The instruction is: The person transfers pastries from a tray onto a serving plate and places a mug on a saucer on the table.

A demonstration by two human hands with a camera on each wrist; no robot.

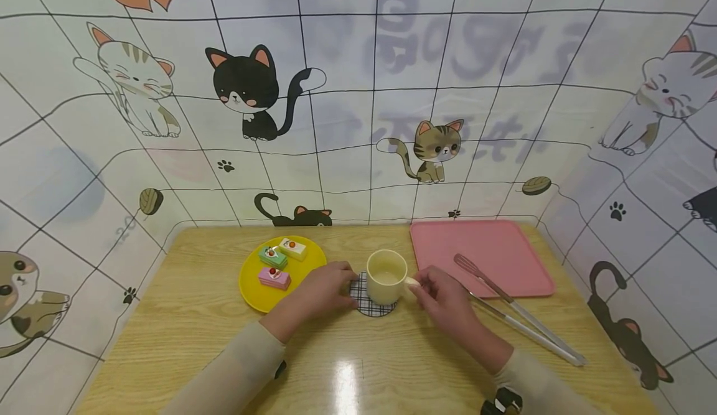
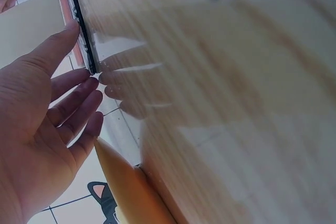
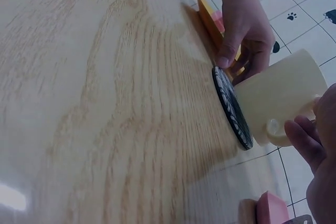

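A pale yellow mug point(image 1: 386, 277) is upright over a round black-and-white checked coaster point(image 1: 361, 290); I cannot tell whether its base touches. My right hand point(image 1: 442, 297) pinches the mug's handle point(image 1: 411, 283) between thumb and fingers, from the right. At the coaster's left rim, my left hand point(image 1: 322, 290) touches the edge with its thumb and fingertips. Its fingers are loosely extended in the left wrist view, beside the coaster point(image 2: 81, 30). The right wrist view has the mug point(image 3: 283, 95) sideways, with the coaster point(image 3: 231, 108) under its base.
Left of the coaster, a yellow plate point(image 1: 252, 290) carries a pink cake point(image 1: 274, 277), a green cake point(image 1: 272, 257) and a white cake point(image 1: 292, 249). A pink tray point(image 1: 504, 247) is at the back right. Metal tongs point(image 1: 538, 328) lie partly on it.
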